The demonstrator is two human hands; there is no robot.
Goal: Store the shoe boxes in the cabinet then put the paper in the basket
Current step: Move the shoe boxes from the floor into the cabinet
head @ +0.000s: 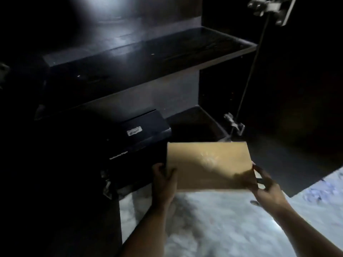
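Observation:
A tan cardboard shoe box (209, 164) is held level just in front of the dark open cabinet (141, 58). My left hand (163, 180) grips its near left corner and my right hand (265, 184) grips its near right corner. A black shoe box (146, 132) with a small white label sits on the cabinet's bottom shelf, directly left of the tan box. The far end of the tan box reaches the shelf's front edge. No paper or basket is visible.
An empty dark shelf (167, 47) runs across the cabinet above. The open cabinet door (297, 80) stands at the right with metal hinges (233, 125). Pale speckled floor (222, 229) lies below. Something crinkled and shiny (107, 184) sits by the cabinet's lower left.

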